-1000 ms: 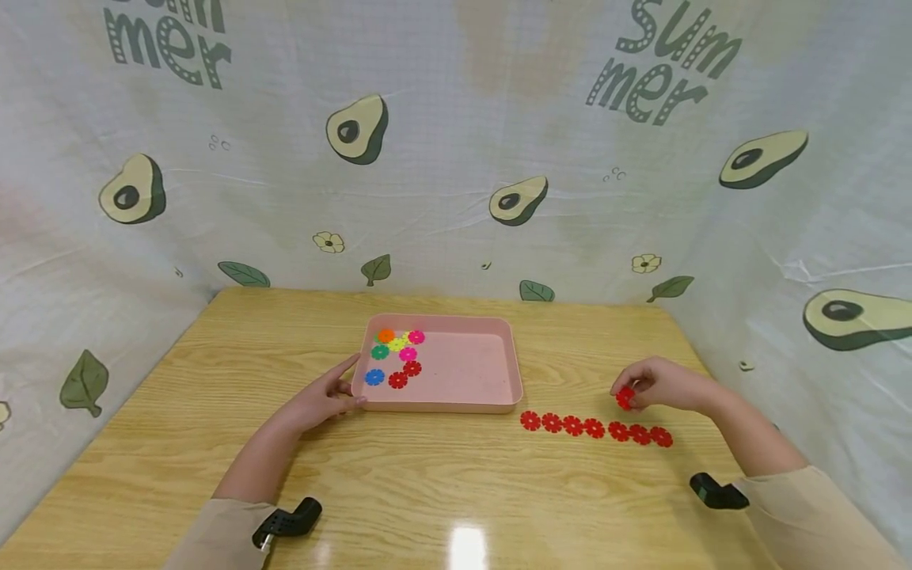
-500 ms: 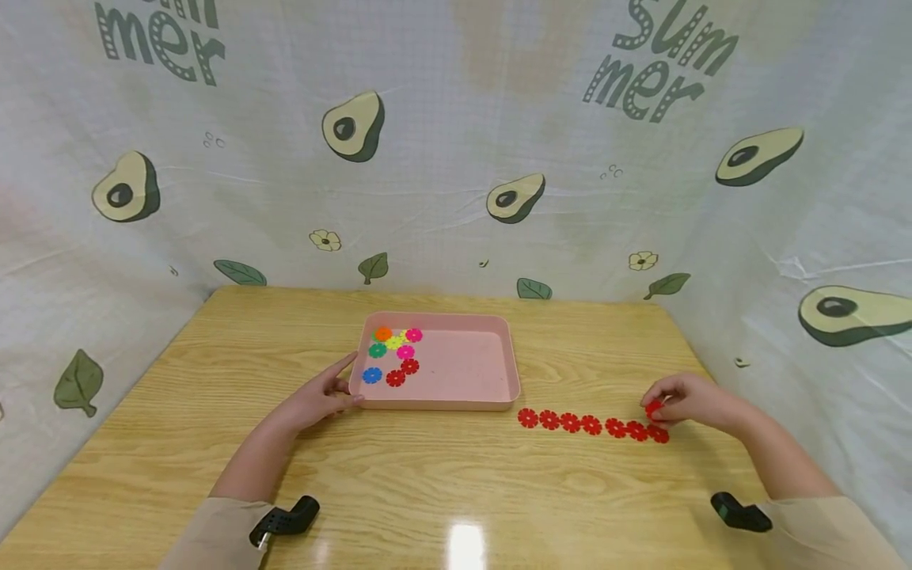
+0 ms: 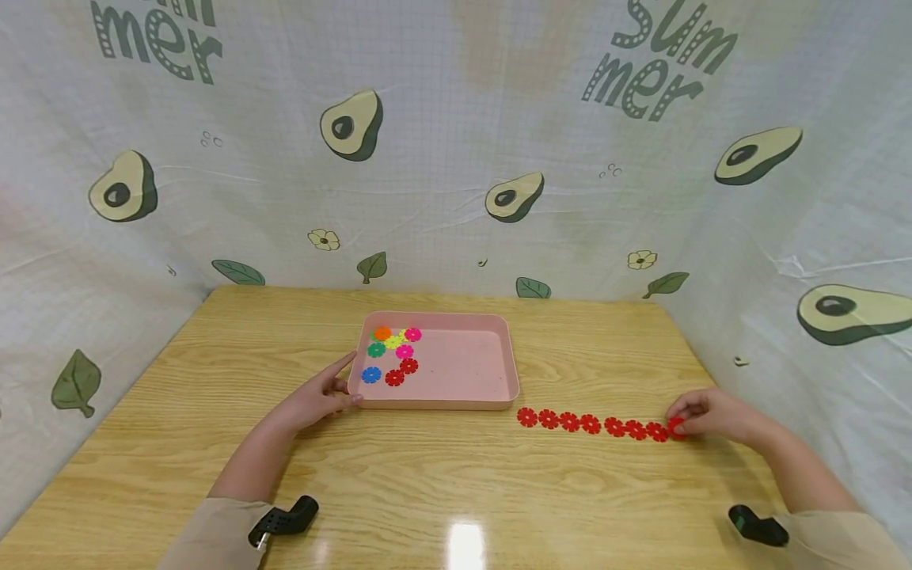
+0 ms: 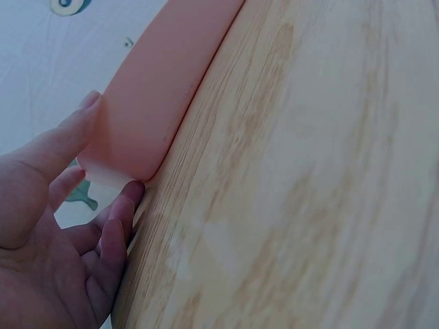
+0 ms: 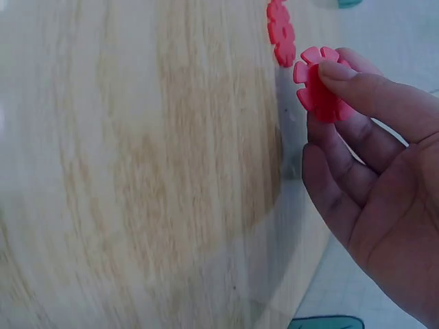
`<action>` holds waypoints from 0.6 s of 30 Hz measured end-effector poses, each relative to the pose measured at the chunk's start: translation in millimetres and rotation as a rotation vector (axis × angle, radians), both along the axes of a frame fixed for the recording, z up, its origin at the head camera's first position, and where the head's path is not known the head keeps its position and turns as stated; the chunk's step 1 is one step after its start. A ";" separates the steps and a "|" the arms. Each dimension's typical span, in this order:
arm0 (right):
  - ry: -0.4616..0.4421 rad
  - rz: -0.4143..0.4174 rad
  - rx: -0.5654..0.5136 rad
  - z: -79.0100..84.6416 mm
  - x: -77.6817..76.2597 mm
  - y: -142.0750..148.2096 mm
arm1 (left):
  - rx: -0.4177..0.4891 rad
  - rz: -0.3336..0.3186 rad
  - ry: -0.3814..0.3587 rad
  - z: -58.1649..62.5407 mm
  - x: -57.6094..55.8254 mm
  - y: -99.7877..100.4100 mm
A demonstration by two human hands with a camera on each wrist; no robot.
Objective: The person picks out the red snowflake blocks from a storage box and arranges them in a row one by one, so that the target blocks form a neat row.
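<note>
My right hand [image 3: 723, 416] pinches a red flower-shaped plastic disc [image 5: 317, 92] between thumb and fingers. In the head view this disc is at the right end of a row of red notched discs [image 3: 590, 424], overlapping the last one; the right wrist view shows it tilted above the wood. A shallow pink tray [image 3: 442, 404] stands left of the row. At its front left corner my left hand [image 3: 311, 402] holds it, thumb against the front and a finger along the left side. Inside lie two dark red discs [image 3: 395, 378] and a blue disc [image 3: 371, 375].
Orange [image 3: 382, 333], yellow, pink and green discs [image 3: 376, 350] are clustered at the tray's back left. The wooden table [image 3: 427, 475] meets a printed cloth [image 3: 435, 158] at the back and sides. A black wrist device [image 3: 285, 521] sits on each sleeve.
My right hand has carried the red disc rightward, from behind the row to its right end, and lowered it. My left hand stays on the tray; the head view has shifted slightly.
</note>
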State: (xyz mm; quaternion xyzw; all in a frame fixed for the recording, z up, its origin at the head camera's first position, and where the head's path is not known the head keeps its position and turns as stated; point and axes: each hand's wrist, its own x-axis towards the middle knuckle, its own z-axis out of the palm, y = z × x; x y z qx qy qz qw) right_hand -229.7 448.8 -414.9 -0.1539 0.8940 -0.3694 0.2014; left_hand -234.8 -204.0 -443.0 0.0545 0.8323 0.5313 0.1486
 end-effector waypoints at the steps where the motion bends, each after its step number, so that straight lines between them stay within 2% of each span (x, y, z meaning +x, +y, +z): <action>1: 0.005 0.004 0.002 -1.2 0.1 1.5 | -0.002 0.001 0.000 0.0 0.0 0.0; 10: 0.002 -0.011 0.020 -6.7 -0.2 9.5 | 0.000 -0.003 0.001 0.9 1.2 0.2; 18: 0.030 0.013 0.030 -13.2 -4.1 12.7 | 0.021 -0.011 0.015 0.3 0.5 -0.6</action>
